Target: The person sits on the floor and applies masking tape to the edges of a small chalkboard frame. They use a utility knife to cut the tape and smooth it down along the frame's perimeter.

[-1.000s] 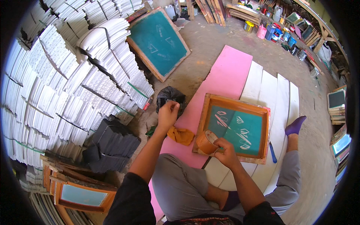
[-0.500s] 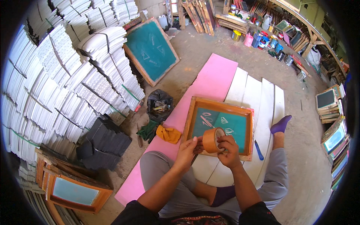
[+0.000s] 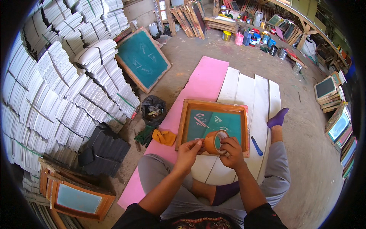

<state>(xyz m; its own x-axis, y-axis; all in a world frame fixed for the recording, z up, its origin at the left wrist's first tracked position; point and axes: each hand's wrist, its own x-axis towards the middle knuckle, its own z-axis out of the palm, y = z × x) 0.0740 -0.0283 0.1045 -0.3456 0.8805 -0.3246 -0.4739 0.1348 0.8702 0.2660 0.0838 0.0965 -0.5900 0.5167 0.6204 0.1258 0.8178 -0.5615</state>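
Observation:
A roll of brown packing tape (image 3: 210, 143) is held up in front of me, over the near side of a wooden screen-printing frame (image 3: 217, 104). My right hand (image 3: 234, 154) grips the roll from its right side, with fingers at the core. On the roll's left side, my left hand (image 3: 187, 154) is closed, thumb and fingertips pinched at the tape's edge; whether a loose end has lifted is too small to tell. Inside the frame, green mesh (image 3: 230, 133) carries pale outlined shapes. A blue-handled blade (image 3: 257, 146) lies to the right of the frame.
Beneath the frame lie a pink sheet (image 3: 206, 78) and white boards (image 3: 261, 95). A yellow cloth (image 3: 164, 137) and a black bag (image 3: 153, 108) are at the left, before stacked white sheets (image 3: 85, 91). A larger green screen (image 3: 143, 59) leans behind; paint containers (image 3: 253, 40) stand far right.
The whole scene has shifted left in view as my head turned. Both hands still hold the tape roll, which is tilted slightly differently, showing more of its core.

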